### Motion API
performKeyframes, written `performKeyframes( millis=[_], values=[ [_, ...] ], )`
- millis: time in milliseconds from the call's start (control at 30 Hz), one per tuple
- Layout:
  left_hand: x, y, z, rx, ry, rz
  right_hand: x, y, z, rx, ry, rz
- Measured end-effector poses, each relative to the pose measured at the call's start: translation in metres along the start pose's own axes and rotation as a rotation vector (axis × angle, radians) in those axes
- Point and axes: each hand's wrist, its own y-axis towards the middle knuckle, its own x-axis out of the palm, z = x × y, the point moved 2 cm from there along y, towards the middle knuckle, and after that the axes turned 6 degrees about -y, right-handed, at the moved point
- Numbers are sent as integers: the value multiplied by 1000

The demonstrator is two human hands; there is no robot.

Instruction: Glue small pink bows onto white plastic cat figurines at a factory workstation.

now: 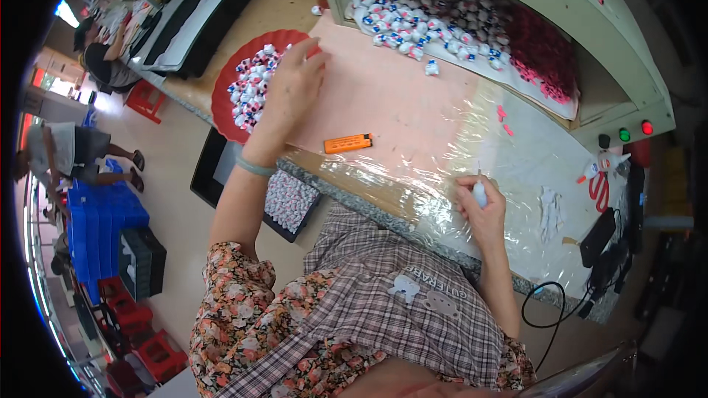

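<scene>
My left hand (297, 82) hovers over the right rim of a red scalloped plate (221, 96), fingers apart and holding nothing I can see. Small white pieces (253, 82) with dark blue and pink-red marks are heaped in that plate. Above the plastic-covered table, my right hand (487, 214) is closed round a small white squeeze bottle (480, 193) with a thin needle tip pointing away from me. Between the hands, near the table's front edge, lies an orange lighter-shaped object (348, 143). A few pink bits (504, 119) rest beyond the bottle.
A pale green box-like cabinet (627, 81) at the back holds many white-and-blue pieces (413, 29) and a pink pile (546, 77). Red-handled scissors (599, 190), a glue bottle (608, 162) and black cables (564, 302) lie right. A black tray of pieces (291, 203) sits below the table edge.
</scene>
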Motion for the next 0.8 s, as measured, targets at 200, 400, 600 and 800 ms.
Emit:
performKeyframes(
  millis=[200, 400, 600, 800],
  values=[
    [103, 43, 68, 149, -340, -60, -4, -4, -1, 25, 0, 26],
    [149, 69, 82, 234, -283, -165, -4, -4, -3, -1, -3, 18],
    [123, 62, 103, -158, -746, -299, -9, -4, 3, -74, 61, -5],
    [83, 0, 138, -616, -1702, -478, -14, -8, -2, -101, 448, -97]
  ],
)
